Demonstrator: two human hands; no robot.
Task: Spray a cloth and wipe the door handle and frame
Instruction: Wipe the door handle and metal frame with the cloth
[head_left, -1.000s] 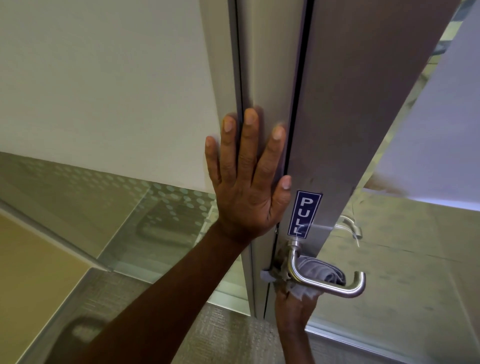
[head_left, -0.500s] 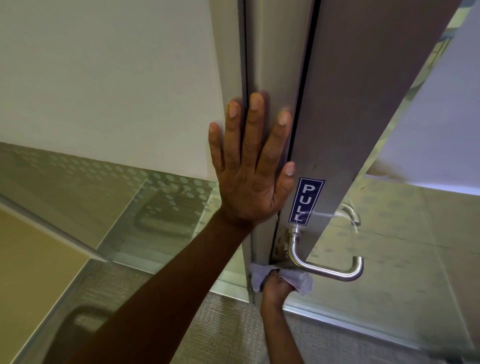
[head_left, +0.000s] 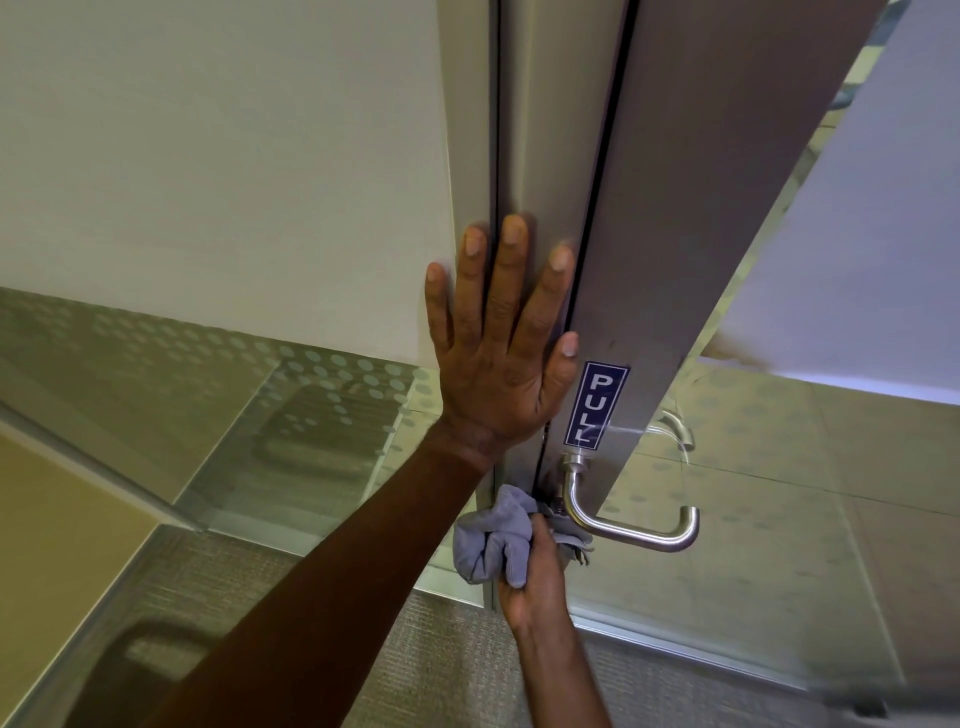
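Left hand (head_left: 501, 353) pressed flat on the door frame (head_left: 550, 156), fingers (head_left: 511, 260) spread wide and holding nothing, at about 12 o'clock from the cloth. Right hand (head_left: 537, 582) closed around a bunched grey cloth (head_left: 493, 540), fingers gripping it, low in view at roughly 6 o'clock from the braced palm. Cloth pushed against the joint between frame and door, just at 9 o'clock from the base of the steel door handle (head_left: 631, 530) and touching, or nearly touching, its inner end. Blue PULL sign (head_left: 596, 405) at 12 o'clock from the handle's stem.

No spray bottle in view, so spraying judged finished; dampness of the cloth impossible to tell. Wiping judged well under way around the handle's root and the lower frame edge. Likely left: the handle's long bar toward 3 o'clock, and the frame higher up toward 12 o'clock, with no visible sign of either being wiped or not.
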